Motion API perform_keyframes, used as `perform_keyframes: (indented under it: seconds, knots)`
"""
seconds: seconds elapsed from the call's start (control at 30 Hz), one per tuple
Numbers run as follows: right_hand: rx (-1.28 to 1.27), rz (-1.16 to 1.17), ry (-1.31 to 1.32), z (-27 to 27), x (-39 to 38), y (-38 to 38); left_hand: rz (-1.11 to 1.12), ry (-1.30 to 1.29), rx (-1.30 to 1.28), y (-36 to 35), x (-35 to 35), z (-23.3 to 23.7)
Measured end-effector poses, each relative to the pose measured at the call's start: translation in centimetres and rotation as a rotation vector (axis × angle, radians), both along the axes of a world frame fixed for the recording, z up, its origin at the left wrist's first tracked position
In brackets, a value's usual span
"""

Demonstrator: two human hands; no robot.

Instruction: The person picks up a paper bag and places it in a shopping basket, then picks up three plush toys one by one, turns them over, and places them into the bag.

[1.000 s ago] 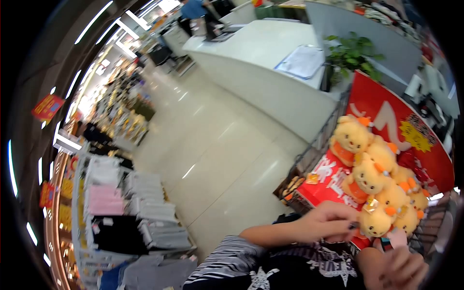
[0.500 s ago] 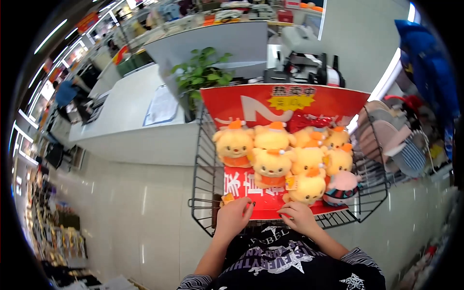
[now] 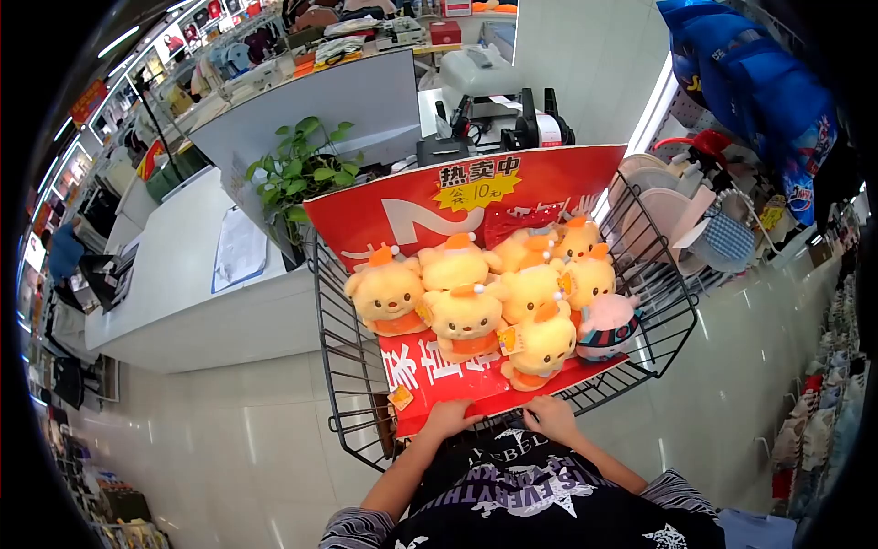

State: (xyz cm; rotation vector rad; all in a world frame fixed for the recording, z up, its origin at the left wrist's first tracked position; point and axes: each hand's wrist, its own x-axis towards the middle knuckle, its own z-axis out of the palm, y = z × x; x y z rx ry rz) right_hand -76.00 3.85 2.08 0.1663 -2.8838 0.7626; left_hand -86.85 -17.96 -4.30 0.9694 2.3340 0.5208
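A black wire basket (image 3: 340, 366) stands right in front of me, lined with a red printed board (image 3: 439, 375). Several yellow plush toys (image 3: 466, 311) with orange hats lie on the board, and a pink plush (image 3: 605, 322) sits at their right. My left hand (image 3: 448, 418) rests on the board's near edge at the basket's front rim, fingers curled over it. My right hand (image 3: 551, 417) lies on the same edge, just below the nearest yellow plush (image 3: 540, 348). Neither hand lifts anything.
A white counter (image 3: 174, 293) with a paper pad (image 3: 240, 249) and a green potted plant (image 3: 297, 178) stands to the left. A label printer (image 3: 512, 123) sits behind the red sign (image 3: 476, 197). Hanging goods (image 3: 722, 233) fill the right; pale tiled floor (image 3: 229, 439) lies below.
My view has swung from the aisle to face the basket. Both hands have settled on the near edge of the red board, closer to my body.
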Motion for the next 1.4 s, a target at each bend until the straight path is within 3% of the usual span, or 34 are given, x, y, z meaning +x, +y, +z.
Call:
perform_keyframes:
  seconds: [0.13,0.43,0.9,1.0,1.03,1.1,1.17,1.27,1.4]
  knots:
    - [0.01,-0.036,-0.063,0.1,-0.1,-0.2,0.093,-0.227,-0.02,-0.1,-1.0,-0.2]
    - [0.047,-0.073,-0.058,-0.3,-0.1,-0.6,0.091,-0.136,0.101,0.3,-0.4,-1.0]
    - [0.032,-0.087,-0.037,-0.1,-0.1,-0.6,0.144,-0.209,0.083,-0.4,-1.1,-1.1]
    - [-0.003,-0.059,-0.031,-0.1,0.0,-0.3,0.483,-0.286,0.223,-0.6,-2.0,-0.9]
    - [-0.003,-0.065,-0.035,-0.2,0.0,-0.3,0.491,-0.269,0.22,-0.5,-2.8,-1.3]
    - [-0.049,-0.02,-0.117,-1.1,0.1,0.4,0.77,0.172,0.423,-0.3,-4.3,-2.7]
    - [-0.099,0.077,-0.218,-0.4,-0.1,1.5,0.91,0.165,0.599,1.1,-6.3,-1.5]
    - [-0.252,0.213,-0.309,-0.2,-0.7,2.8,0.737,0.214,0.418,2.4,-9.2,-2.1]
    - [-0.486,0.314,-0.372,-2.5,-1.5,4.6,0.875,0.394,0.412,4.6,-9.1,-2.7]
